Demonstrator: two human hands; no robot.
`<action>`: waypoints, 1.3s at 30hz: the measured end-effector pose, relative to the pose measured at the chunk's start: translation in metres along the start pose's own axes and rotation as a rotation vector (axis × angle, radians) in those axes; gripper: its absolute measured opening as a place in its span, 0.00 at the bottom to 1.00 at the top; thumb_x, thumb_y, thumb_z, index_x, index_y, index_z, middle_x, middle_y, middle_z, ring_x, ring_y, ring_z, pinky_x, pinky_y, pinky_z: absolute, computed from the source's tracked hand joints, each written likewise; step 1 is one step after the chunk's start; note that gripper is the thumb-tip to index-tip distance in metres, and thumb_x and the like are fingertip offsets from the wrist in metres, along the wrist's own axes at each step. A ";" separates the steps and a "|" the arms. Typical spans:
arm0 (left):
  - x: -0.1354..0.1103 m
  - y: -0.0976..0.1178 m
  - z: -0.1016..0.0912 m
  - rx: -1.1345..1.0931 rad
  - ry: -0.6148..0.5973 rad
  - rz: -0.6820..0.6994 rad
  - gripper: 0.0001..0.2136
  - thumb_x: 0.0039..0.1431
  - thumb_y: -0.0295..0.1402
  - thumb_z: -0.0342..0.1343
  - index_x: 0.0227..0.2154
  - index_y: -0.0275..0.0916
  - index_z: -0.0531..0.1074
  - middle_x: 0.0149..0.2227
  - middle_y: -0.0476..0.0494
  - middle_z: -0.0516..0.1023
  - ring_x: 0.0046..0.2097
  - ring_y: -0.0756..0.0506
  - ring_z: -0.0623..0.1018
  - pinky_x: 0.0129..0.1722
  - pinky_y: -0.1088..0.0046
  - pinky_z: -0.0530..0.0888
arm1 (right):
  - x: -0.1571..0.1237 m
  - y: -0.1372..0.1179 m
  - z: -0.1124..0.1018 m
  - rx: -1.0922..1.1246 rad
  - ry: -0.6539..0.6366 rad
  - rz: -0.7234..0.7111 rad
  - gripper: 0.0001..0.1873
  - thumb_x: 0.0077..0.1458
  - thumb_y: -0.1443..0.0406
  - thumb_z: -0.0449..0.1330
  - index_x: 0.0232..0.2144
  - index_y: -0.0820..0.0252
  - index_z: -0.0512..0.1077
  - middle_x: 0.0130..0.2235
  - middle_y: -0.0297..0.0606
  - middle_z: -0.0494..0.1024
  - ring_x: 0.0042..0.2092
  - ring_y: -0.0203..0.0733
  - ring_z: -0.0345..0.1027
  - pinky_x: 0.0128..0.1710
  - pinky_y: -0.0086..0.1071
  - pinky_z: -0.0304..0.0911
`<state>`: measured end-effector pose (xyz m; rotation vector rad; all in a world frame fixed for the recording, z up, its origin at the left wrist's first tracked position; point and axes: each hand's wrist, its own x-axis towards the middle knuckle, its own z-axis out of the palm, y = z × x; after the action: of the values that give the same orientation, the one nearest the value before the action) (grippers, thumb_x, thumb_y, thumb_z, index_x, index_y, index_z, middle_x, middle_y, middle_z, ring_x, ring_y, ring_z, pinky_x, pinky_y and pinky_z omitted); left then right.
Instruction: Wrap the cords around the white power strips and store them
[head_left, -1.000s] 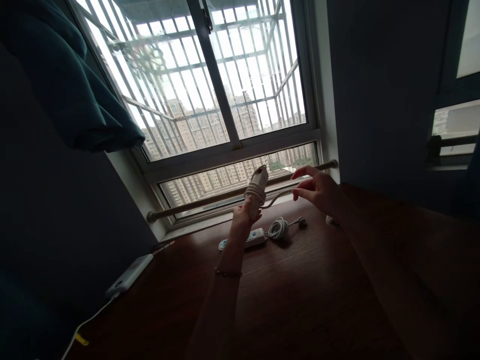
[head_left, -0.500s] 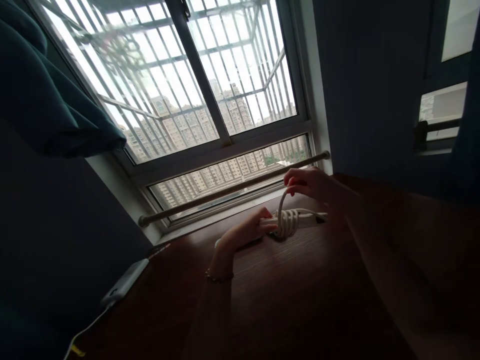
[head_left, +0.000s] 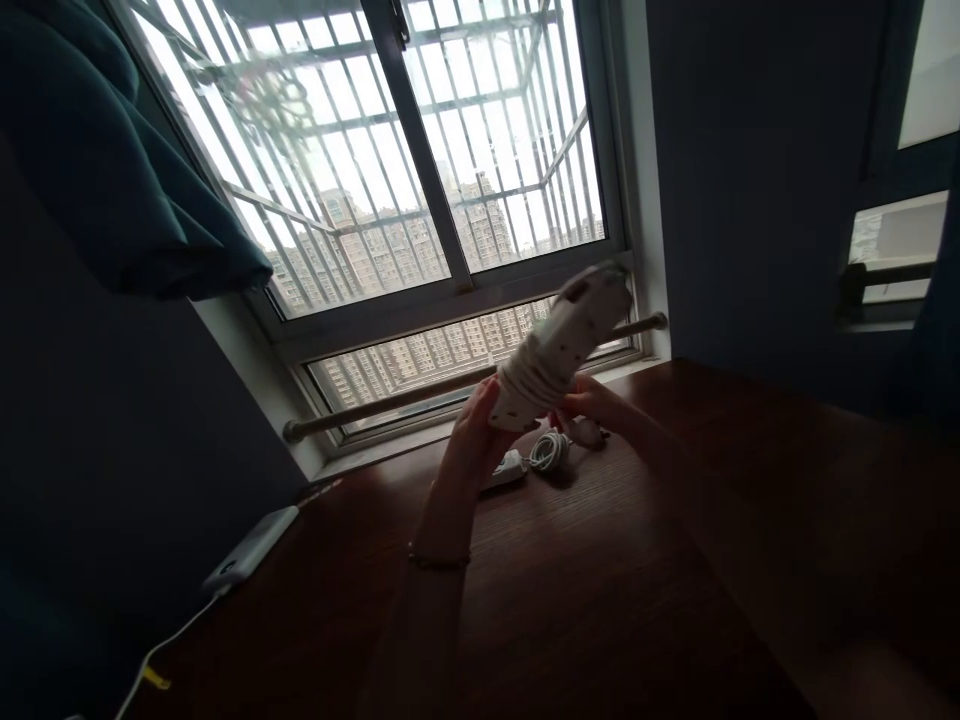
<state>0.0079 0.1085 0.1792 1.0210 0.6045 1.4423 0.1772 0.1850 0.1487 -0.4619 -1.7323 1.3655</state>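
A white power strip (head_left: 574, 325) is raised at a slant above the table, its cord (head_left: 534, 375) wound several times around the middle. My left hand (head_left: 474, 430) is closed around the strip's lower end. Close behind the strip, my right hand (head_left: 596, 402) has its fingers curled at the loose part of the cord; the strip partly hides them. Just under that hand is a pale plug (head_left: 589, 433), slightly blurred. Below the strip, a coiled white cable (head_left: 550, 451) lies on the table beside a white block (head_left: 508, 468).
The dark wooden table (head_left: 570, 580) meets a barred window with a rail (head_left: 397, 402) across its lower part. A white phone-like device (head_left: 251, 548) with a cable lies at the table's left edge. A blue curtain (head_left: 127, 190) hangs at upper left.
The power strip has been lifted and tilted, its far end now up against the window. My right hand has moved down behind it. The coiled cable on the table has come into view.
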 end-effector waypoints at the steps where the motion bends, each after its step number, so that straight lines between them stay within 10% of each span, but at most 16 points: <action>1: 0.004 0.002 -0.002 -0.063 0.036 -0.004 0.13 0.55 0.37 0.50 0.39 0.34 0.67 0.35 0.38 0.74 0.34 0.44 0.75 0.30 0.68 0.73 | 0.000 0.001 -0.001 0.042 -0.021 -0.011 0.17 0.45 0.60 0.61 0.36 0.62 0.65 0.26 0.37 0.74 0.24 0.36 0.66 0.23 0.29 0.62; 6: 0.015 0.014 -0.021 -0.326 0.067 -0.060 0.15 0.59 0.38 0.44 0.42 0.34 0.67 0.43 0.36 0.72 0.43 0.42 0.73 0.34 0.65 0.74 | -0.006 -0.010 -0.002 0.284 -0.088 0.009 0.27 0.44 0.48 0.58 0.37 0.64 0.67 0.38 0.46 0.74 0.35 0.40 0.70 0.36 0.36 0.67; 10: 0.019 0.015 -0.032 -0.398 0.116 -0.154 0.16 0.60 0.39 0.42 0.40 0.34 0.68 0.41 0.36 0.72 0.42 0.41 0.73 0.32 0.64 0.74 | -0.008 -0.015 0.014 0.291 -0.089 -0.028 0.28 0.34 0.58 0.68 0.39 0.63 0.68 0.37 0.42 0.74 0.35 0.36 0.69 0.37 0.31 0.65; 19: 0.022 -0.005 -0.026 -0.424 0.084 -0.235 0.16 0.60 0.42 0.41 0.42 0.37 0.66 0.42 0.38 0.72 0.41 0.42 0.73 0.34 0.61 0.73 | 0.009 0.012 0.039 0.591 0.582 0.020 0.19 0.35 0.59 0.68 0.29 0.59 0.66 0.18 0.26 0.60 0.17 0.24 0.48 0.12 0.21 0.48; 22: 0.022 -0.012 -0.023 -0.447 0.075 -0.288 0.17 0.61 0.43 0.39 0.42 0.37 0.66 0.42 0.39 0.72 0.42 0.41 0.73 0.34 0.61 0.73 | 0.007 0.014 0.040 0.569 0.756 0.057 0.19 0.38 0.57 0.66 0.33 0.56 0.65 0.21 0.28 0.64 0.19 0.27 0.54 0.14 0.22 0.53; 31: 0.017 0.011 -0.028 -0.556 0.022 -0.517 0.16 0.59 0.33 0.42 0.48 0.31 0.63 0.44 0.34 0.70 0.42 0.41 0.73 0.34 0.65 0.74 | 0.012 0.014 0.014 0.720 0.701 0.054 0.14 0.48 0.56 0.59 0.25 0.59 0.61 0.26 0.30 0.69 0.17 0.23 0.47 0.12 0.21 0.43; 39: 0.020 -0.002 -0.018 -0.479 0.097 -0.280 0.13 0.61 0.37 0.41 0.41 0.36 0.67 0.40 0.40 0.73 0.40 0.43 0.74 0.35 0.63 0.73 | 0.008 0.016 0.043 0.294 0.612 -0.274 0.19 0.52 0.51 0.52 0.36 0.60 0.66 0.37 0.37 0.68 0.22 0.26 0.53 0.18 0.24 0.49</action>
<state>-0.0045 0.1316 0.1731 0.4724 0.4210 1.3050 0.1354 0.1700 0.1359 -0.4036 -1.0344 1.1050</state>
